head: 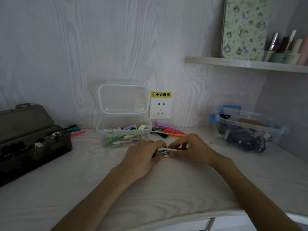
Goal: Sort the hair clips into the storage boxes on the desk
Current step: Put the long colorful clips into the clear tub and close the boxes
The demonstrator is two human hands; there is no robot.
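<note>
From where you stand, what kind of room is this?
Probably a bedroom or dorm desk nook: a pale wood-grain desk against the wall, a wall socket with a warning sticker, and a shelf holding cosmetics.

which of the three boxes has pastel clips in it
The clear middle box, lid up against the wall. The dark left box and blue-latched right box hold mostly dark items.

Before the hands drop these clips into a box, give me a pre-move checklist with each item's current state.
1. Clips gripped by left hand and right hand: ok.
2. Clear box lid open: ok.
3. Dark box lid open: ok.
4. Blue-latched box open: cannot tell.
5. Clip type, to choose a box: cannot tell, hands cover most.
6. Loose clips on the desk sorted: not ok.
</note>
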